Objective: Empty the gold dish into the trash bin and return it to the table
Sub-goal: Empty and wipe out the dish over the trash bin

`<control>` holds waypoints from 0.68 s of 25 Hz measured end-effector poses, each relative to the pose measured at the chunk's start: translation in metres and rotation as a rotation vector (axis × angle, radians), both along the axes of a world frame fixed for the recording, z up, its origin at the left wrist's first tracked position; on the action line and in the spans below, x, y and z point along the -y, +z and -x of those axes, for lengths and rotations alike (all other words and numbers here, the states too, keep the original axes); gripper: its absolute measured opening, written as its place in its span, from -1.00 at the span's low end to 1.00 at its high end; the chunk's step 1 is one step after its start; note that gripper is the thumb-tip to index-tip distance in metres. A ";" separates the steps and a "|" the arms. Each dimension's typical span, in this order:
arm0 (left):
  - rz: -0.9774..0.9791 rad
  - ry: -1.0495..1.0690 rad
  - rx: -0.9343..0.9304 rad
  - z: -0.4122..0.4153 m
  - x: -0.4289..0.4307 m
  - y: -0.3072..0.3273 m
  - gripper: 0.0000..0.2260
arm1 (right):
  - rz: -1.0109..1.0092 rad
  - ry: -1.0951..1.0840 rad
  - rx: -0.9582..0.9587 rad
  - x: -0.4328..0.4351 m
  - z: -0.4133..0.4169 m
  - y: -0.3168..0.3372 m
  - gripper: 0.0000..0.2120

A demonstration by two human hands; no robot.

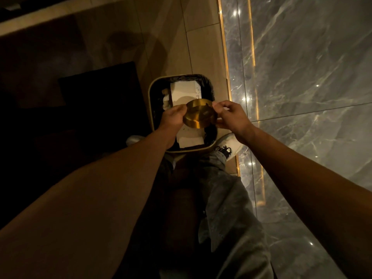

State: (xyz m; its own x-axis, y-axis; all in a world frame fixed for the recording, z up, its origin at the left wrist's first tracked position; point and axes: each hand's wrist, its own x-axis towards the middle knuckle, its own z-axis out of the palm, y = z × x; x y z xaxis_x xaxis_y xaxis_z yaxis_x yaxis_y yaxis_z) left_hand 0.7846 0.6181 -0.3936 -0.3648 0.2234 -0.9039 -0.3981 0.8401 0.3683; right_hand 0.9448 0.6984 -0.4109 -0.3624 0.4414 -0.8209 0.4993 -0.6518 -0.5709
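The round gold dish [198, 114] hangs over the open trash bin [152, 91], tipped away from me so its side wall and underside face me. My left hand [172, 117] grips its left edge and my right hand [231, 115] pinches its right edge. The bin is rectangular with a pale rim and a black liner. White paper waste [184, 91] lies inside it. The dish's inside is hidden from me.
The bin stands on a tan tiled floor beside a grey marble wall [302, 77] with a lit gold strip [226, 57]. A dark mat [96, 85] lies to the left. My legs and a white shoe [229, 143] are just behind the bin.
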 end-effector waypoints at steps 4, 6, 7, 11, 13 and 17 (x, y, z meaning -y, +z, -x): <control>-0.058 -0.182 -0.132 0.000 -0.007 0.026 -0.78 | -0.030 0.009 -0.006 -0.003 0.002 0.017 -0.70; -0.075 -0.233 -0.175 -0.001 -0.011 0.039 -0.74 | -0.046 0.037 -0.007 -0.008 0.001 0.027 -0.76; -0.093 -0.238 -0.191 -0.001 -0.013 0.045 -0.74 | -0.052 0.052 -0.004 -0.010 0.001 0.032 -0.80; -0.143 -0.288 -0.186 0.000 -0.019 0.063 -0.71 | -0.094 0.038 -0.003 -0.016 -0.006 0.061 -0.81; -0.150 -0.353 -0.163 -0.005 -0.026 0.089 -0.66 | -0.109 0.027 -0.021 -0.017 -0.012 0.077 -0.73; -0.148 -0.525 -0.139 -0.014 -0.034 0.133 -0.38 | -0.133 0.011 -0.032 -0.023 -0.025 0.112 -0.67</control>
State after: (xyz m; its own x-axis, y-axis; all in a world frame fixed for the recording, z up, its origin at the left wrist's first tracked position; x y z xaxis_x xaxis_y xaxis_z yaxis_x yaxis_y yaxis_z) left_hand 0.7988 0.6526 -0.2601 -0.2835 0.5279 -0.8006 0.1205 0.8478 0.5164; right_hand 0.9703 0.7211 -0.2985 -0.3929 0.5414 -0.7433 0.4861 -0.5639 -0.6677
